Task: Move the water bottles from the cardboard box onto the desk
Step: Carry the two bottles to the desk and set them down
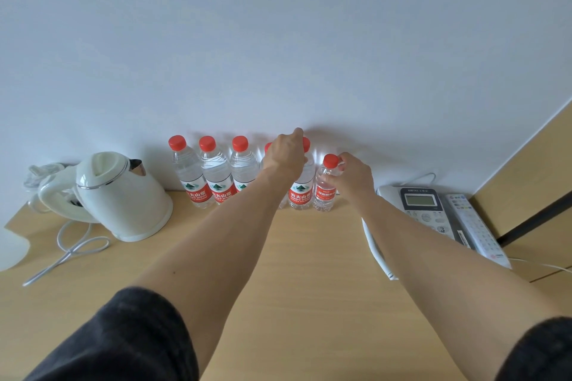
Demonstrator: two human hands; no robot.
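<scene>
Wood surface (309, 257) carrying a wall-side row of bottles, right of the kettle (123, 195). Left grip (286, 156) curled over the tall bottle (301, 189); right grip (353, 175) pinching the short bottle (325, 189). Best set upright, snug in line, before letting go.

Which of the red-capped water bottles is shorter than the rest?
The small clear plastic bottle at the row's right end, held by the right hand; its cap sits lowest.

water bottles (213, 173) clear, red caps, red-white labels with green emblem. kettle (123, 195) cream-white, chrome trim. desk (309, 257) pale wood grain. sleeves (130, 340) black. wall (278, 40) white.
</scene>
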